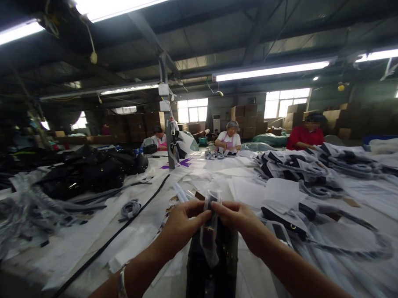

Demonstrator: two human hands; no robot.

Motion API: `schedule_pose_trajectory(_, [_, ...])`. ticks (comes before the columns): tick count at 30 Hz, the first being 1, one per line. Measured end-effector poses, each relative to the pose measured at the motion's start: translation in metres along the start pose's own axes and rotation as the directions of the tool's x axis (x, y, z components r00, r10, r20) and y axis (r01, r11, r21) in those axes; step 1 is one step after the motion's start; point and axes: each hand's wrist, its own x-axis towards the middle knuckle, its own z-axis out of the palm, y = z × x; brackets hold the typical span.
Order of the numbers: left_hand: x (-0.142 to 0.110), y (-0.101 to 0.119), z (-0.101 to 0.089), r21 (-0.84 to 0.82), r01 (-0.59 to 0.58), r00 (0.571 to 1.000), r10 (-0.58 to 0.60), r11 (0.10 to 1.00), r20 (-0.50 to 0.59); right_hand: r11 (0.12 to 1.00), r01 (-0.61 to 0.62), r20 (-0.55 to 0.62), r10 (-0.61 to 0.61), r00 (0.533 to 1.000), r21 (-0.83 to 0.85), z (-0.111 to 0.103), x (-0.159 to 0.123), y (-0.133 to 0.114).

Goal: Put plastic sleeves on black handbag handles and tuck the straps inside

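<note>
My left hand (184, 223) and my right hand (238, 219) meet over a narrow strip in clear plastic wrap (210, 244). Fingers of both hands pinch its upper part, where something dark shows through the film. A small metallic glint lies lower in the wrap. Beneath the strip stands a glossy black bag (211, 277), its lower end cut off by the frame edge. Whether the strip is joined to the bag, I cannot tell. A bracelet (122, 284) circles my left wrist.
Black bags (92, 168) pile at left beside plastic-wrapped straps (31, 212). A coiled strap (129, 209) and a long black cord (116, 235) lie nearer. Wrapped bags (290, 164) heap at right, near a looped strap (376, 238). A post (169, 134) rises mid-table; several people work beyond.
</note>
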Motion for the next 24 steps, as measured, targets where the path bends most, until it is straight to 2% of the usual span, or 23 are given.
schedule_pose_trajectory(3, [-0.006, -0.009, 0.006, -0.111, 0.003, 0.995, -0.014, 0.994, -0.097, 0.999, -0.006, -0.009, 0.006, 1.0, -0.038, 0.004, 0.001, -0.002])
schedule_pose_trajectory(7, [-0.012, -0.024, 0.013, -0.341, 0.053, 0.958, -0.144, 0.938, -0.248, 0.996, -0.015, 0.035, 0.018, 0.999, -0.09, 0.004, 0.002, -0.005])
schedule_pose_trajectory(9, [-0.013, -0.031, 0.014, -0.434, 0.087, 0.948, -0.209, 0.896, -0.241, 0.992, -0.013, 0.058, 0.02, 0.998, -0.125, 0.002, 0.002, -0.006])
schedule_pose_trajectory(11, [-0.014, -0.035, 0.016, -0.517, 0.114, 0.956, -0.235, 0.848, -0.174, 0.988, -0.016, 0.095, 0.031, 0.995, -0.152, -0.001, 0.002, -0.008])
schedule_pose_trajectory(14, [-0.015, -0.038, 0.02, -0.58, 0.09, 0.981, -0.173, 0.809, -0.088, 0.981, -0.023, 0.132, 0.049, 0.99, -0.192, -0.007, 0.003, -0.01])
schedule_pose_trajectory(17, [-0.018, -0.036, 0.024, -0.549, 0.048, 0.986, -0.127, 0.834, -0.107, 0.977, -0.06, 0.132, 0.089, 0.987, -0.205, -0.011, 0.003, -0.011])
schedule_pose_trajectory(20, [-0.02, -0.033, 0.024, -0.521, 0.068, 0.976, -0.164, 0.851, -0.141, 0.986, -0.116, 0.145, 0.133, 0.981, -0.116, -0.013, 0.001, -0.01])
schedule_pose_trajectory(22, [-0.021, -0.031, 0.021, -0.497, 0.06, 0.974, -0.16, 0.866, -0.16, 0.986, -0.161, 0.135, 0.153, 0.979, 0.048, -0.015, -0.001, -0.005])
schedule_pose_trajectory(24, [-0.022, -0.028, 0.018, -0.451, 0.045, 0.973, -0.141, 0.891, -0.182, 0.947, -0.202, 0.107, 0.18, 0.978, 0.25, -0.016, -0.004, 0.003])
